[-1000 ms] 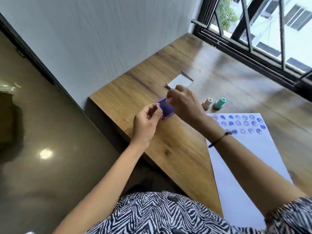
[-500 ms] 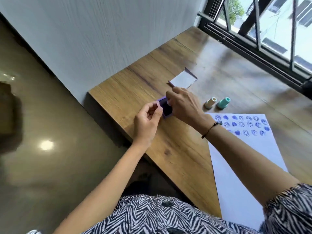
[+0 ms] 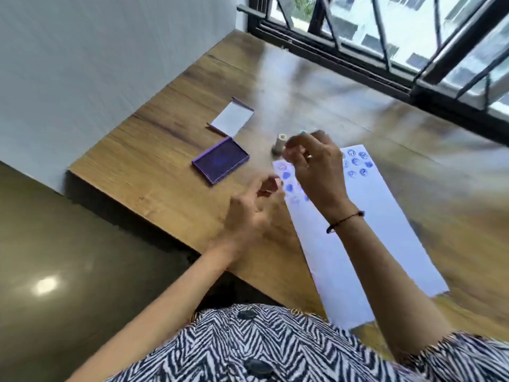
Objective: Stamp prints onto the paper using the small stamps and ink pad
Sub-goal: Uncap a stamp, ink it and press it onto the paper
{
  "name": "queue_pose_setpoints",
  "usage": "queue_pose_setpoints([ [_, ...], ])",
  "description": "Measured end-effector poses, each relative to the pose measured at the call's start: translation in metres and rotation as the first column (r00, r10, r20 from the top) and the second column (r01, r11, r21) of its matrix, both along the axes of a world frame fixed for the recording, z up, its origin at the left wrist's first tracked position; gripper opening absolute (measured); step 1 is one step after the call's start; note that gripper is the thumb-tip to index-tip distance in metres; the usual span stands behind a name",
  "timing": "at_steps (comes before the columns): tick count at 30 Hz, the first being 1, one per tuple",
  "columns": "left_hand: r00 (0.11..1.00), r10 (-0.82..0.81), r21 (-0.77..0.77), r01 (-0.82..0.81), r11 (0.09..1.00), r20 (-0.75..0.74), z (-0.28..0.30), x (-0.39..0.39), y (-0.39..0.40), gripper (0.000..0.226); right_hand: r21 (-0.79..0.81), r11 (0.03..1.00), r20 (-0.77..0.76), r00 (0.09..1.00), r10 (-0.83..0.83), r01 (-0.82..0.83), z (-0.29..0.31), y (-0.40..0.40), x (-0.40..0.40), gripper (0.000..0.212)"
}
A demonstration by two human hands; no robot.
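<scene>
The purple ink pad (image 3: 220,164) lies open on the wooden table (image 3: 165,150), with no hand on it. Its white-lined lid (image 3: 232,119) rests just beyond. A beige stamp (image 3: 279,143) stands upright at the top left corner of the white paper (image 3: 385,230), which carries blue prints at its far end. My right hand (image 3: 316,166) hovers over those prints, its curled fingertips close to the beige stamp. Only the top of a teal stamp (image 3: 303,131) peeks out behind those fingers. My left hand (image 3: 253,210) hangs blurred beside the paper's left edge, fingers apart and holding nothing.
A white wall (image 3: 110,64) borders the table on the left, and a black-framed window (image 3: 385,56) runs along its far side. The table's near left edge drops to a dark glossy floor (image 3: 55,257).
Both hands have let go of the ink pad and moved right, toward the paper and the stamps. The pad now lies uncovered. The camera has swung, and the picture is blurred.
</scene>
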State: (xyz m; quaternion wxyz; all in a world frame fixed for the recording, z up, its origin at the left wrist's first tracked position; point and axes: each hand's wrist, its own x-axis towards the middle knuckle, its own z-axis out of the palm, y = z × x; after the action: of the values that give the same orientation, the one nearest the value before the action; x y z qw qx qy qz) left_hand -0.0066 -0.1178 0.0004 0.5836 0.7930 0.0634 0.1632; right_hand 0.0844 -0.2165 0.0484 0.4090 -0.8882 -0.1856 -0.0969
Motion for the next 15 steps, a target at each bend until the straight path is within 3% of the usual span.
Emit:
queue_pose_setpoints([
  [2, 0.969, -0.247, 0.155, 0.244, 0.957, 0.0, 0.002, 0.004, -0.03, 0.032, -0.041, 0.994, -0.046, 0.994, -0.099, 0.097, 0.0, -0.042, 0.002, 0.013],
  [4, 0.93, -0.367, 0.274, 0.357, 0.893, -0.015, 0.0, 0.005, -0.044, 0.036, -0.12, 0.983, -0.04, 0.989, -0.145, 0.139, -0.004, -0.073, 0.001, 0.013],
  [8, 0.935, -0.354, 0.329, 0.334, 0.883, 0.001, -0.003, 0.008, -0.046, 0.044, -0.211, 0.972, 0.033, 0.995, -0.096, 0.101, -0.016, -0.096, 0.002, 0.012],
  [12, 0.933, -0.36, 0.367, 0.335, 0.868, -0.001, -0.004, 0.008, -0.049, 0.037, -0.348, 0.937, 0.067, 0.998, -0.001, 0.024, -0.028, -0.095, 0.001, 0.013],
  [15, 0.927, -0.374, 0.398, 0.35, 0.848, -0.017, -0.005, 0.007, -0.049, 0.04, -0.363, 0.931, 0.111, 0.994, 0.008, 0.033, -0.027, -0.094, 0.001, 0.014],
])
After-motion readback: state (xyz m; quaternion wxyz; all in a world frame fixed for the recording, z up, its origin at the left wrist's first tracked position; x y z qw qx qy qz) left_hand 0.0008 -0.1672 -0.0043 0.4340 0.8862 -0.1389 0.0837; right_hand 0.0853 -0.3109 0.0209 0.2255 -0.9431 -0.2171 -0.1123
